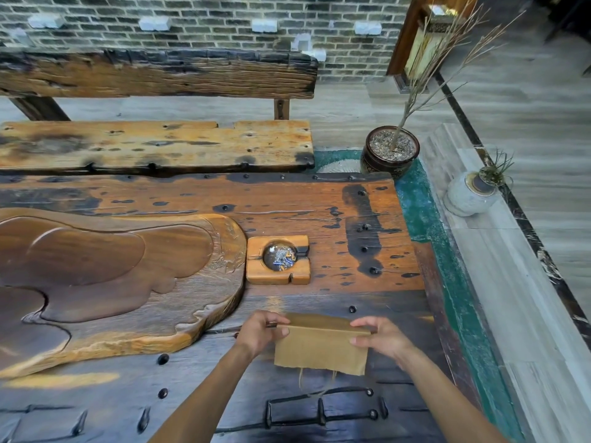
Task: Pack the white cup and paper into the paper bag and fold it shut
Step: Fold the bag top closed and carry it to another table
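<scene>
Here, flat tan paper bag (319, 350) with folded top, left hand (260, 330) and right hand (380, 338) pinching its ends, weathered studded wooden table (319, 206)

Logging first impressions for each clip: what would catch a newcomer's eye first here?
Front and centre, the left hand and right hand pinch the top corners of a brown paper bag on the dark studded wooden table. To the left lies a large carved wooden tray, with a small wooden ashtray beside it.
</scene>
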Demonstrator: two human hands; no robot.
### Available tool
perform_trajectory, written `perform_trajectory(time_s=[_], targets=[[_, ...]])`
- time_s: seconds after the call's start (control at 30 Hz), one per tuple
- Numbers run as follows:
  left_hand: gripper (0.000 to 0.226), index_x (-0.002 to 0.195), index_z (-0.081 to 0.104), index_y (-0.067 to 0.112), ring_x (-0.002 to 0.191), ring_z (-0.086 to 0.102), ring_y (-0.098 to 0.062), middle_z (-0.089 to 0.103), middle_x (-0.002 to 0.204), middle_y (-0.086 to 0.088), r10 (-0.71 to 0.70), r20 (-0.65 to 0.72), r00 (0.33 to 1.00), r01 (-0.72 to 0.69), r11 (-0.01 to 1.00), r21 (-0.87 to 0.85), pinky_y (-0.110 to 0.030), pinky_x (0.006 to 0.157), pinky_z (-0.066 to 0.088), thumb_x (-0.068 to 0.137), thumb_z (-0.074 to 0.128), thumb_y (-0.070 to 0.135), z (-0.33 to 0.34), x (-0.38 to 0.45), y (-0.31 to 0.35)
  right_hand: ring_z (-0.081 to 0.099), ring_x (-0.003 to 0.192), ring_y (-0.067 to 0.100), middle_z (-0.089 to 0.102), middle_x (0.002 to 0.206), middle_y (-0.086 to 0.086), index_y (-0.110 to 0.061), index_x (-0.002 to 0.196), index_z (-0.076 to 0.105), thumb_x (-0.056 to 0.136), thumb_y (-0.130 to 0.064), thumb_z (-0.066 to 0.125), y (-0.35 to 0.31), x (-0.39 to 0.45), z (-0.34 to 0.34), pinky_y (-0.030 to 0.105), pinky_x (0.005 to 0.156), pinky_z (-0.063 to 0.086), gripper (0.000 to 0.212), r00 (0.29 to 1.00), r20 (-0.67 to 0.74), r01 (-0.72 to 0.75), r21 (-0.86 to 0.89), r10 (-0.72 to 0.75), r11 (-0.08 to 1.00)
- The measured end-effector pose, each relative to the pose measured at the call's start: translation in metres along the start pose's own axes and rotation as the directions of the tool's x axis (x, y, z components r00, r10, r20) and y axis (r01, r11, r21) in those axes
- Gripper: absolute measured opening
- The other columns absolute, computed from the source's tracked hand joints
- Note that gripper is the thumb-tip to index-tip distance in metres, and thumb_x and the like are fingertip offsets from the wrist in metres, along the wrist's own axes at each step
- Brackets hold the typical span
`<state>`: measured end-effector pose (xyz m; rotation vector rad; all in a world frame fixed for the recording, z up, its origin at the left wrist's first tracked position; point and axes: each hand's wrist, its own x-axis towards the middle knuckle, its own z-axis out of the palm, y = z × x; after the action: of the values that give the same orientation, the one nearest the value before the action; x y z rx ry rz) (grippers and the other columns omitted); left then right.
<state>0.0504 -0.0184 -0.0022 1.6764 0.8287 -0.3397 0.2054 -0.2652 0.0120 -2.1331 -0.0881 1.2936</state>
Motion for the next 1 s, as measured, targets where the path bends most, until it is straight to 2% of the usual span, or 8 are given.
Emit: perform_trajectory(time_s=[0.1, 0.17, 0.27, 0.33, 0.47, 0.63, 0.77, 1.0], targets=[[0.034, 0.077, 0.069, 0.044, 0.103, 0.057, -0.006, 0.062, 0.109, 0.012, 0.052, 0.033, 0.998, -0.056, 0.991, 0.122, -0.019, 0.096, 0.040, 0.078, 0.079, 0.012, 0.003, 0.004, 0.001, 0.049, 0.124, 0.015, 0.058, 0.133, -0.002, -0.027, 0.115, 0.070, 0.076, -0.029, 0.083, -0.003, 0.003, 0.004, 0.027, 0.105, 0.036, 0.041, 0.993, -0.078, 0.073, -0.225, -0.093, 0.972], [0.027, 0.088, 0.074, 0.042, 0.113, 0.058, -0.011, 0.067, 0.120, 0.006, 0.068, 0.088, 0.994, -0.084, 0.976, 0.201, -0.025, 0.103, 0.041, 0.079, 0.078, 0.017, 0.008, 0.007, 0.003, 0.041, 0.133, 0.016, 0.054, 0.137, -0.006, -0.032, 0.115, 0.071, 0.077, -0.036, 0.080, -0.009, 0.005, 0.010, 0.033, 0.113, 0.030, 0.040, 0.979, -0.072, 0.143, -0.415, -0.189, 0.898], [0.022, 0.104, 0.077, 0.028, 0.110, 0.063, -0.012, 0.074, 0.113, 0.005, 0.073, 0.146, 0.987, -0.113, 0.951, 0.287, -0.027, 0.102, 0.046, 0.083, 0.074, 0.022, 0.019, 0.010, 0.010, 0.047, 0.126, 0.014, 0.062, 0.130, -0.014, -0.034, 0.116, 0.071, 0.083, -0.040, 0.073, -0.027, 0.006, 0.027, 0.034, 0.109, 0.031, 0.034, 0.963, 0.002, 0.233, -0.506, -0.269, 0.830], [0.021, 0.105, 0.077, 0.029, 0.106, 0.065, -0.010, 0.076, 0.109, 0.006, 0.082, 0.137, 0.987, -0.123, 0.938, 0.325, -0.022, 0.100, 0.045, 0.084, 0.072, 0.026, 0.025, 0.012, 0.015, 0.052, 0.118, 0.015, 0.070, 0.119, -0.015, -0.035, 0.112, 0.073, 0.084, -0.042, 0.071, -0.034, 0.009, 0.038, 0.034, 0.104, 0.038, 0.029, 0.961, 0.035, 0.253, -0.500, -0.273, 0.828], [0.018, 0.100, 0.078, 0.027, 0.099, 0.066, -0.005, 0.077, 0.105, 0.005, 0.100, 0.105, 0.989, -0.132, 0.920, 0.368, -0.015, 0.094, 0.041, 0.083, 0.074, 0.026, 0.028, 0.014, 0.021, 0.063, 0.103, 0.012, 0.077, 0.097, -0.019, -0.045, 0.088, 0.077, 0.078, -0.046, 0.076, -0.031, 0.019, 0.043, 0.039, 0.101, 0.047, 0.011, 0.963, 0.055, 0.262, -0.434, -0.265, 0.862], [0.016, 0.092, 0.076, 0.041, 0.102, 0.068, -0.011, 0.078, 0.100, 0.007, 0.113, 0.058, 0.992, -0.127, 0.913, 0.387, -0.034, 0.094, 0.054, 0.078, 0.077, 0.033, 0.026, 0.017, 0.015, 0.057, 0.106, 0.003, 0.074, 0.112, -0.017, -0.029, 0.099, 0.080, 0.079, -0.036, 0.078, -0.028, 0.016, 0.032, 0.030, 0.104, 0.042, 0.021, 0.966, -0.031, 0.220, -0.416, -0.256, 0.882], [0.015, 0.095, 0.078, 0.036, 0.105, 0.065, -0.008, 0.077, 0.103, 0.011, 0.137, 0.002, 0.991, -0.124, 0.897, 0.425, -0.025, 0.090, 0.050, 0.080, 0.075, 0.035, 0.026, 0.016, 0.015, 0.066, 0.103, 0.000, 0.076, 0.108, -0.014, -0.025, 0.095, 0.081, 0.075, -0.031, 0.083, -0.014, 0.016, 0.023, 0.028, 0.104, 0.048, 0.021, 0.971, -0.062, 0.200, -0.322, -0.232, 0.925], [0.008, 0.081, 0.081, 0.026, 0.092, 0.069, -0.003, 0.079, 0.090, 0.010, 0.087, -0.064, 0.994, -0.061, 0.940, 0.335, -0.026, 0.088, 0.055, 0.074, 0.082, 0.028, 0.016, 0.013, 0.004, 0.069, 0.100, 0.002, 0.078, 0.103, -0.007, -0.023, 0.093, 0.082, 0.072, -0.024, 0.086, 0.006, 0.013, 0.009, 0.021, 0.099, 0.049, 0.022, 0.974, -0.100, 0.183, -0.195, -0.205, 0.964]])
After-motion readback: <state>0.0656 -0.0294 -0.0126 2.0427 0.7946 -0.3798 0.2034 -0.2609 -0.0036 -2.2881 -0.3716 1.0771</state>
